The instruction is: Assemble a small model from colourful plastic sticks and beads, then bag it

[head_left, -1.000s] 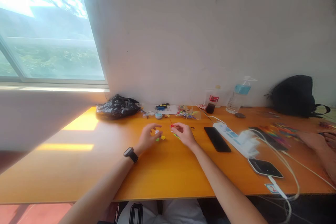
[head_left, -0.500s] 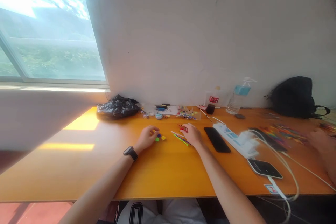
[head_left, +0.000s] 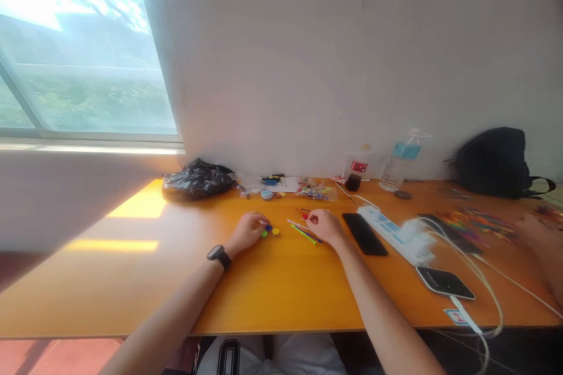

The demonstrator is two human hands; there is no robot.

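My left hand [head_left: 248, 229], with a black watch on the wrist, rests on the orange table [head_left: 272, 281] with fingers curled over small coloured discs [head_left: 269, 230], green, blue and yellow. My right hand [head_left: 324, 226] lies a little to the right, fingers pinched near a small red piece [head_left: 304, 215]. Thin coloured sticks [head_left: 303, 232], green, white and blue, lie between the two hands. What each hand grips is too small to make out.
A black phone [head_left: 364, 233] lies right of my right hand, then a white power strip [head_left: 396, 233] with cables and a second phone [head_left: 445, 281]. Along the wall: black plastic bag [head_left: 197, 179], small parts, water bottle [head_left: 396, 164], black backpack [head_left: 497, 161]. Another person's hand [head_left: 534, 231] is at far right.
My right hand has moved right from the middle, leaving the coloured sticks lying on the table. My left hand has closed down over the discs. The other person's hand has shifted.
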